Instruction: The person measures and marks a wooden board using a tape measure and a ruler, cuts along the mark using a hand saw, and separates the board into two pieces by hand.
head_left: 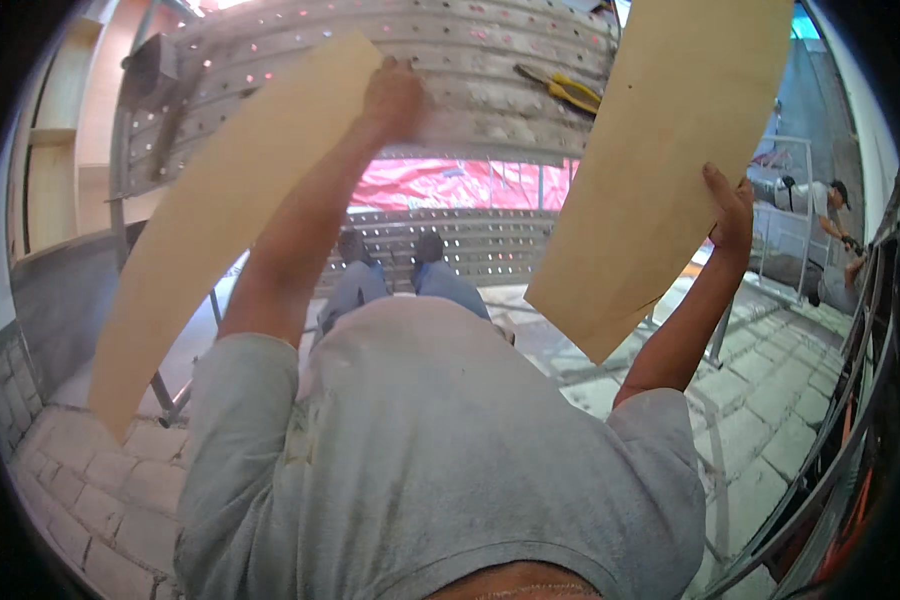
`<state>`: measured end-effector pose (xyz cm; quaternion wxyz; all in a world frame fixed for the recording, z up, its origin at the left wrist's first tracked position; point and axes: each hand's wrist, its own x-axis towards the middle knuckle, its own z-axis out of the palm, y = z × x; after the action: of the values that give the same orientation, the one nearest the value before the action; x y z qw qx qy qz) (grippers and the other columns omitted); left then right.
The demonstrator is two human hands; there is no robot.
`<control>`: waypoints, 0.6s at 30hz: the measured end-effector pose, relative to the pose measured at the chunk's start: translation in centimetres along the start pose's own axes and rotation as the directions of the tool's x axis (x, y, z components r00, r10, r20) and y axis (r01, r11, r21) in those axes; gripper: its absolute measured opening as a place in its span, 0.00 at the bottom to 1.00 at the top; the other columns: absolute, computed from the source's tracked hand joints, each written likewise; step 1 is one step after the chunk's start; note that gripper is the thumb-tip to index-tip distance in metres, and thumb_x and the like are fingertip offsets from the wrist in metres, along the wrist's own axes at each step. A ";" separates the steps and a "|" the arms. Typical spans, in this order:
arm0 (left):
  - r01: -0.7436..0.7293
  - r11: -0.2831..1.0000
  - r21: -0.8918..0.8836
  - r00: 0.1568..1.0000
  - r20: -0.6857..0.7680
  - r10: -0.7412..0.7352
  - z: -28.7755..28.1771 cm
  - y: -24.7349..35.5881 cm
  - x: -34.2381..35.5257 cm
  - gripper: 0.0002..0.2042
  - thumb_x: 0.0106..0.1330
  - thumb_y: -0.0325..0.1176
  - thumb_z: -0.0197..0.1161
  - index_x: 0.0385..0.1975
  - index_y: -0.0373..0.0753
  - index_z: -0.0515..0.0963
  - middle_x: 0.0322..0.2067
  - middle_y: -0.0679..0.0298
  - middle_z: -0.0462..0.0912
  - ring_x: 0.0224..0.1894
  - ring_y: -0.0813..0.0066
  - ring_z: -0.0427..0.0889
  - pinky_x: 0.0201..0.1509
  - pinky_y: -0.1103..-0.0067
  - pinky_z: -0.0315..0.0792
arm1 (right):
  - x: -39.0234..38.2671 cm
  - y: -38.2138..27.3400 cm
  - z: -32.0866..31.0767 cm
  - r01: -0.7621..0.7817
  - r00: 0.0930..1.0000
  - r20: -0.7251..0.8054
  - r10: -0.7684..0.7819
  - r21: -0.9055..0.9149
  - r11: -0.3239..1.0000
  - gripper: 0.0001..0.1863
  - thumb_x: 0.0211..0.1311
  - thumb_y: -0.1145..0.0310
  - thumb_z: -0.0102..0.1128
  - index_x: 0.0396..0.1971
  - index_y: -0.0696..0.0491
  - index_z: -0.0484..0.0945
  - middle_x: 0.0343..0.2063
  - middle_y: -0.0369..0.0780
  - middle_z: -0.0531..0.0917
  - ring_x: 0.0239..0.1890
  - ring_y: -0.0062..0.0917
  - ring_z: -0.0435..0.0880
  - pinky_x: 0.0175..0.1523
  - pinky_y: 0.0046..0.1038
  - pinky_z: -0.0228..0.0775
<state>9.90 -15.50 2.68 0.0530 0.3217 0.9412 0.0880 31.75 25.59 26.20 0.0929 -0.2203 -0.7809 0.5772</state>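
Observation:
My left hand (395, 100), slightly blurred, closes on the upper right edge of a long pale-tan thin board (230, 210), which slants down to the left past my forearm. On the other side, my right hand (732, 207) grips the right edge of a second tan board (670, 150), its thumb lying against the face. That board stands tilted, its lower corner near my right forearm. The boards are apart from each other. Pliers with yellow handles (572, 92) lie on the perforated metal platform (470, 120) between the boards.
My feet stand on a lower perforated metal plank (490, 240). Pink-red sheeting (450, 185) shows behind it. Paving blocks (770, 400) lie far below. At the right, a person in a cap (820, 200) works beside a metal frame (808, 165). Wooden shelving (55, 140) stands left.

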 end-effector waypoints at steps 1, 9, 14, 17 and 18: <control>0.031 0.999 0.027 0.998 -0.063 -0.029 0.3 0.2 0.5 0.23 0.63 0.49 0.68 0.51 0.39 0.83 0.50 0.49 0.82 0.56 0.50 0.78 0.65 0.60 0.71 | -1.9 0.3 -1.0 0.005 1.000 -0.026 -0.005 -0.003 1.000 0.28 0.63 0.61 0.72 0.57 0.62 0.76 0.48 0.44 0.85 0.47 0.30 0.86 0.51 0.31 0.78; 0.000 0.998 -0.064 0.906 -0.422 -0.027 5.5 -3.9 2.2 0.11 0.65 0.38 0.62 0.41 0.39 0.82 0.42 0.56 0.83 0.51 0.52 0.79 0.56 0.59 0.71 | -12.5 5.6 -6.8 -0.124 0.929 -0.364 0.070 -0.128 0.984 0.23 0.65 0.65 0.72 0.54 0.63 0.79 0.48 0.41 0.85 0.46 0.28 0.86 0.52 0.29 0.77; -0.022 0.979 0.201 0.869 -0.480 0.118 6.7 -4.4 1.6 0.09 0.64 0.37 0.61 0.40 0.45 0.83 0.38 0.60 0.82 0.45 0.57 0.81 0.52 0.60 0.72 | -17.6 11.0 -7.2 -0.092 0.870 -0.491 0.046 -0.070 0.993 0.20 0.65 0.68 0.71 0.52 0.63 0.80 0.48 0.40 0.86 0.47 0.25 0.84 0.53 0.29 0.76; 0.142 0.970 -0.197 0.605 -0.758 -0.243 9.1 -6.3 2.2 0.09 0.68 0.34 0.57 0.37 0.38 0.82 0.35 0.50 0.81 0.44 0.49 0.80 0.51 0.57 0.72 | -19.9 15.0 -8.9 -0.137 0.841 -0.537 0.067 -0.091 0.986 0.20 0.66 0.66 0.70 0.51 0.64 0.80 0.47 0.40 0.86 0.47 0.24 0.82 0.54 0.29 0.74; 0.161 0.823 -0.545 0.593 -0.613 -0.522 6.9 -2.4 3.1 0.11 0.71 0.36 0.55 0.36 0.34 0.81 0.35 0.47 0.81 0.42 0.47 0.80 0.49 0.55 0.72 | -21.7 16.7 -9.1 -0.174 0.805 -0.589 0.072 -0.118 0.978 0.21 0.66 0.65 0.70 0.51 0.64 0.80 0.47 0.40 0.86 0.47 0.25 0.83 0.54 0.29 0.74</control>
<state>7.14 -14.58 -4.67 -0.2470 0.0446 0.8789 0.4056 58.54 27.60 15.72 0.2704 -0.4431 -0.7444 0.4201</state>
